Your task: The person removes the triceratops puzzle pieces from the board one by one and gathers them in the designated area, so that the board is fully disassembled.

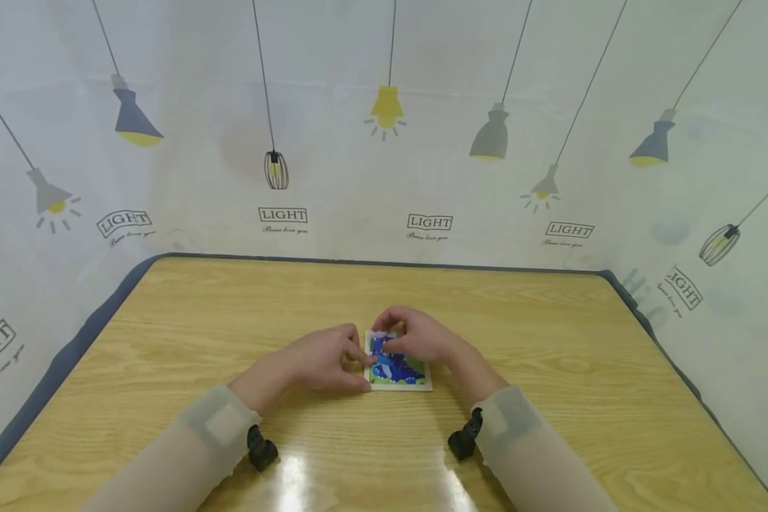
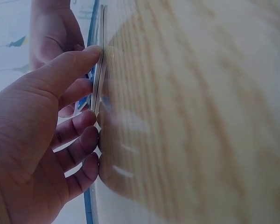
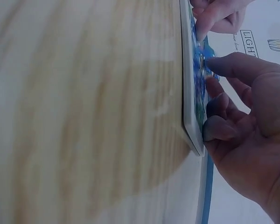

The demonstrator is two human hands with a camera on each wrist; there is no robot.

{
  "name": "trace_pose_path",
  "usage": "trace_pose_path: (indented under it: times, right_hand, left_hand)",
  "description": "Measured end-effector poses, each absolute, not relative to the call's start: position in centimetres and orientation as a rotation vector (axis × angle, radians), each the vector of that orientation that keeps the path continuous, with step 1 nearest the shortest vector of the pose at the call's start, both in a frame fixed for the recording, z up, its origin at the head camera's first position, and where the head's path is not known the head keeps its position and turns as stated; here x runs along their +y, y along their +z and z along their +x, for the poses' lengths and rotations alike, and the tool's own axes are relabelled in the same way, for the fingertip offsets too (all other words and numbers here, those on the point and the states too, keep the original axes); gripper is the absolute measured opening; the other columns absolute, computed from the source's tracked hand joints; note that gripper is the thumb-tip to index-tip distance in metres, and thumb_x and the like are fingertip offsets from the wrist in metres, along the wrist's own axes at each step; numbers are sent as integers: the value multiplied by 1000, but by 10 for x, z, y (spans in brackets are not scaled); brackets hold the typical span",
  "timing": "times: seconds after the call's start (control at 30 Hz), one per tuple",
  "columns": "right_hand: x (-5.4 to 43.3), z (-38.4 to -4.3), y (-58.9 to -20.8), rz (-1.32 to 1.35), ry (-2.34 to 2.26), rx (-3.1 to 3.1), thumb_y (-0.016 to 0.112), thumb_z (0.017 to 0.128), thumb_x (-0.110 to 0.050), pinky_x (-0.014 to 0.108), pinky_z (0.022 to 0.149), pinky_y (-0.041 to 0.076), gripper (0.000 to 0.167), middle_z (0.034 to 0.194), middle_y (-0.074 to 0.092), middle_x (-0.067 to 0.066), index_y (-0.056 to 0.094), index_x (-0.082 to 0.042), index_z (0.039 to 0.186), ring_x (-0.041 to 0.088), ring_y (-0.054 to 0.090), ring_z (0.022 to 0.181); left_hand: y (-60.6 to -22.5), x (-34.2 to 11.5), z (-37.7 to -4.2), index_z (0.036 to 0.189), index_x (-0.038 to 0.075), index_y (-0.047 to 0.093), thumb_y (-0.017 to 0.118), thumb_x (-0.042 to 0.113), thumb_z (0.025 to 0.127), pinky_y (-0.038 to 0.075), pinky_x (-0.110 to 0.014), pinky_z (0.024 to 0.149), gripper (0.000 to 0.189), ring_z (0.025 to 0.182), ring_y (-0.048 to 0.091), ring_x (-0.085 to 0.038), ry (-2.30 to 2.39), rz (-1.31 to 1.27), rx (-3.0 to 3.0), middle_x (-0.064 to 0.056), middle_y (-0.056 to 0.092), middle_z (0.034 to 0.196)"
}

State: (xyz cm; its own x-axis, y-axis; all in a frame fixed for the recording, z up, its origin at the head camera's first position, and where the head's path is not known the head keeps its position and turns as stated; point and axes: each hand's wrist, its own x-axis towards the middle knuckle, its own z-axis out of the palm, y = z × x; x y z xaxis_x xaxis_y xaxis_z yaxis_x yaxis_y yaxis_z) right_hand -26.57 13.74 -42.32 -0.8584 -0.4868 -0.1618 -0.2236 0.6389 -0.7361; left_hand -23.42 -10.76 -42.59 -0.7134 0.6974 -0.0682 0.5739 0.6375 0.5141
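Observation:
A small square dinosaur puzzle board (image 1: pixel 412 387), with a pale rim and a blue dinosaur on green, lies flat on the table. My left hand (image 1: pixel 326 359) holds its left side: the thumb is at the near left corner and the index finger touches the picture. The other left fingers rest by the board's edge in the left wrist view. Over the upper part of the board, my right hand (image 1: pixel 422 336) has its fingers bent. In the right wrist view its thumb and fingers pinch a blue puzzle piece (image 3: pixel 209 50), partly hidden by the thumb.
The wood-grain table (image 1: pixel 230 306) has a dark blue edge (image 1: pixel 384 263) along the back and sides. Behind it hangs a white curtain (image 1: pixel 333 142) printed with lamps. A small black wrist camera (image 1: pixel 262 449) sits on the left sleeve, another (image 1: pixel 466 437) on the right.

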Motion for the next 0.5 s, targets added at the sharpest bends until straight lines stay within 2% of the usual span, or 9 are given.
trace_pose_path:
  times: [0.13, 0.33, 0.5]
  right_hand:
    - [140, -264, -422, -582, -1099, 2483, 76, 101, -11, 39, 98, 52, 26, 126, 71, 3, 72, -18, 126, 20, 62, 110]
    - [144, -265, -425, -630, -1115, 2472, 79, 100, -11, 33, 86, 52, 30, 120, 71, 6, 73, -18, 128, 20, 62, 96]
    - [145, -265, -428, -657, -1100, 2497, 80, 101, -14, 32, 85, 53, 31, 114, 72, 3, 74, -20, 131, 18, 63, 93]
  left_hand:
    - [-426, -108, -235, 132, 20, 82, 87, 43, 94, 41, -28, 74, 45, 87, 49, -13, 690, 1039, 2594, 3, 54, 102]
    - [-425, -108, -235, 133, 22, 81, 87, 44, 94, 41, -28, 74, 45, 87, 49, -12, 680, 1025, 2592, 3, 54, 103]
    - [-425, -108, -234, 133, 22, 81, 86, 46, 95, 41, -28, 74, 45, 86, 49, -12, 671, 1026, 2595, 3, 54, 103]
